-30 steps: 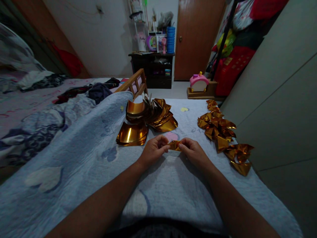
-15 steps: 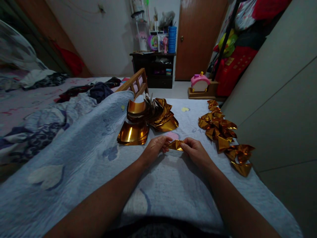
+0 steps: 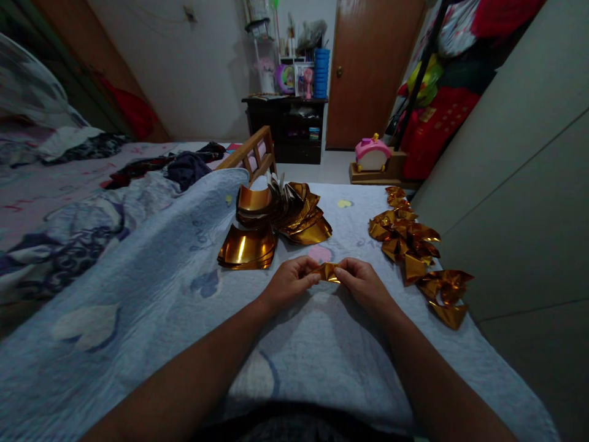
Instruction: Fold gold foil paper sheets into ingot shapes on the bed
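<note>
Between my hands is a small folded piece of gold foil paper (image 3: 329,272), held just above the blue bed cover. My left hand (image 3: 293,280) pinches its left end, thumb in front and fingers behind. At its right end my right hand (image 3: 360,277) grips it between thumb and fingers. Beyond my left hand lie curved stacks of gold foil sheets (image 3: 248,245), fanned out on the cover. To the right of my right hand, several folded gold foil pieces (image 3: 414,267) form a loose row along the bed's edge.
The blue bed cover (image 3: 184,344) spreads under everything. A wooden rail (image 3: 251,150) rises behind the foil stacks. Clothes and bedding (image 3: 151,190) lie at left. A pale cabinet (image 3: 529,202) borders the right side. A pink toy (image 3: 372,153) stands past the far edge.
My left thumb has come round to the front and now presses the left end of the folded foil. My right hand keeps its grip with little movement.
</note>
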Demonstrator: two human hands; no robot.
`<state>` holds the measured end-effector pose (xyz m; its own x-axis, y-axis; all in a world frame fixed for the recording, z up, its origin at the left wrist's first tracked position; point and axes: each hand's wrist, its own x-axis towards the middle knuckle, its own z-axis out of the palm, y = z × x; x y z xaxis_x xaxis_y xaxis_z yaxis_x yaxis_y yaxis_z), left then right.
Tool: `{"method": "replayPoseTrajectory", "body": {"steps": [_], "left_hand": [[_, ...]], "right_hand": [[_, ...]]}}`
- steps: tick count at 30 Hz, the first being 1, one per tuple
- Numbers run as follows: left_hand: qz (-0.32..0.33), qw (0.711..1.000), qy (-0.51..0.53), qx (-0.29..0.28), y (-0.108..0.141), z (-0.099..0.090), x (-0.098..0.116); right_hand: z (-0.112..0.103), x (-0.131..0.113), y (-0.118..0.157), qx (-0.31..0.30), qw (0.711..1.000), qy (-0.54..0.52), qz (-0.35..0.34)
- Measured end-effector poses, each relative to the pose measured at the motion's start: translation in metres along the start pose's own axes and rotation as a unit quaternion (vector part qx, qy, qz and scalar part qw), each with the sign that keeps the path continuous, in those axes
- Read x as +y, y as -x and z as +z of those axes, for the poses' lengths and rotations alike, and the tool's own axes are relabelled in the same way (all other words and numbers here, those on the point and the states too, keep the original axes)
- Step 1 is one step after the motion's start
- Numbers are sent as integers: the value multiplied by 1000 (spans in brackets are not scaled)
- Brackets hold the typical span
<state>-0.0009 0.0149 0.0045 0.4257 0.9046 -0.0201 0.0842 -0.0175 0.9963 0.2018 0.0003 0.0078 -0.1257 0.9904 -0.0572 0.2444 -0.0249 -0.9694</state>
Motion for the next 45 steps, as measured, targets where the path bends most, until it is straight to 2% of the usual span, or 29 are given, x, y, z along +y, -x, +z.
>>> {"method": "replayPoseTrajectory", "body": {"steps": [8,11,15,17,22,30,36,41,45], "left_hand": [[-28,999,-42,-15,2,1,2],[-6,997,-71,-7,3,0,5],[39,985,-168,31,3,-1,9],[34,980,-193,31,2,-2,9],[-1,985,-170,31,3,-1,4],[18,980,-196,15,2,-1,5],[31,970,-240,12,2,0,6],[69,936,-344,1,1,0,1],[83,909,-408,4,1,0,-2]], "right_hand": [[-2,-3,0,-2,995,95,-15],[-2,-5,1,-9,992,124,-22],[-1,-5,2,-10,987,156,-46],[0,-4,1,-16,985,165,-45],[0,0,-2,-8,988,149,-31],[-7,0,-4,-11,998,60,-8],[-5,0,-2,-31,997,68,-25],[3,8,-2,-12,983,170,-72],[7,9,-2,3,938,333,-97]]}}
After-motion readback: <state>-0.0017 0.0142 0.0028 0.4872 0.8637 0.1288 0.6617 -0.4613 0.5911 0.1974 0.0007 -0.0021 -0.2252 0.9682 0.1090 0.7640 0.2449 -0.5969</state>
